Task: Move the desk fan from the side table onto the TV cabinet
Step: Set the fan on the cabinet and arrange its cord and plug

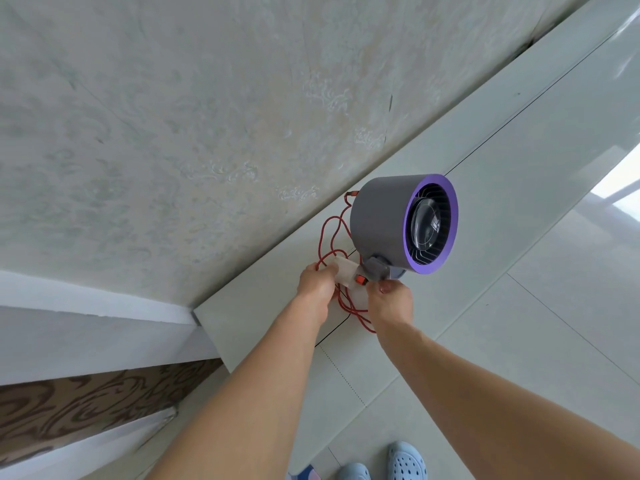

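grey desk fan (pixel 398 223) on tv cabinet (pixel 485 174), right hand (pixel 391 301) gripping its base, left hand (pixel 317 284) seemingly closed on red cord (pixel 332 237)

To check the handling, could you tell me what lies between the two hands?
In the head view, a pale adapter block with an orange plug sits between left hand and right hand.

you have a single view, worn on the head, looking steeply down and forward along both forearms, tilted so the wall fills the frame from nine to twelve o'clock. it sits close: the desk fan (pixel 403 223) lies just past centre toward three o'clock, at arm's reach, the slippers (pixel 406 460) at six o'clock.
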Tool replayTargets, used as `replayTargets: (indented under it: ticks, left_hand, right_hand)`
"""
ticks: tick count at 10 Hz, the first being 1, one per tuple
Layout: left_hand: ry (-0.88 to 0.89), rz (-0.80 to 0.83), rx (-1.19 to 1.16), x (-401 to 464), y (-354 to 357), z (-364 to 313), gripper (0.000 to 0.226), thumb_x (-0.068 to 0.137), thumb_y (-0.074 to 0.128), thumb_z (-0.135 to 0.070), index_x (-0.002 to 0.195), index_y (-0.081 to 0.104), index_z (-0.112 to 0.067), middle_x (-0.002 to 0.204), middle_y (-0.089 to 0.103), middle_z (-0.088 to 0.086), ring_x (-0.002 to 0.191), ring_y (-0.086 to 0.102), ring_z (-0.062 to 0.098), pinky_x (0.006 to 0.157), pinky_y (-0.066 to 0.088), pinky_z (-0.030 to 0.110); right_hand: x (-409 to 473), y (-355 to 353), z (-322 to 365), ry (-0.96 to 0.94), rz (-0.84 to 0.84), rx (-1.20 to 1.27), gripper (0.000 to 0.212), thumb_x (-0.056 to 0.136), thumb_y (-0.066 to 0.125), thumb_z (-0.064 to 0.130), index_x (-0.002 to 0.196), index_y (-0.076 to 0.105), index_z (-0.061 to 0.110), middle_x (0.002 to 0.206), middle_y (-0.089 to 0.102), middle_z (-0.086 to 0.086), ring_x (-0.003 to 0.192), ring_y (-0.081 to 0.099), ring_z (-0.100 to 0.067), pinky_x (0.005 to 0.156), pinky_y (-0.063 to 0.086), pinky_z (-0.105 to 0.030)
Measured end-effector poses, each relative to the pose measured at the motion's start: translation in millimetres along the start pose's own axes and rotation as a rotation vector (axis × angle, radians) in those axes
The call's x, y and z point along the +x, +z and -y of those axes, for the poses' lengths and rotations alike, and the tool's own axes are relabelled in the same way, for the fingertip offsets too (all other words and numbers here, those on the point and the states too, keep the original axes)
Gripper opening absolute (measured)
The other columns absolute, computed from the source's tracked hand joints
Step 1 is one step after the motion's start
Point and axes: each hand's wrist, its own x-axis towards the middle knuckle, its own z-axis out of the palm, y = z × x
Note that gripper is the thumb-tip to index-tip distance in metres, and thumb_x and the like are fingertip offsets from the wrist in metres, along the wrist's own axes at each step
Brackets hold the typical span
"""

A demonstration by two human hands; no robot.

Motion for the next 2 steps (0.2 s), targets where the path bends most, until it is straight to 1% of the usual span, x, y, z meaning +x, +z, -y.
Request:
replayTargets:
  ticks: [1, 2]
  left_hand:
    - [0.014, -0.019, 0.034, -11, -7, -1, 0.06, 0.096, 0.055, -0.023, 0.151, 0.033, -0.014, 0.134, 0.053, 0.014, 0.096, 0.059, 0.024, 0.097, 0.054, 0.043]
    - [0.023, -0.05, 0.071, -28, -14, -3, 0.063, 0.096, 0.056, -0.024, 0.152, 0.029, -0.013, 0.124, 0.05, 0.011, 0.075, 0.05, 0.016, 0.098, 0.053, 0.044]
  right_hand:
    - [-9, -10, 3, 0.031, -0.017, -0.029, 0.038, 0.092, 0.051, 0.03, 0.124, 0.06, 0.011, 0.12, 0.061, -0.013, 0.118, 0.052, -0.034, 0.098, 0.047, -0.051]
    - [-22, -19, 8, 0.023, -0.023, -0.066, 0.033, 0.091, 0.043, 0.028, 0.111, 0.064, 0.012, 0.112, 0.061, -0.014, 0.113, 0.053, -0.034, 0.092, 0.051, -0.05]
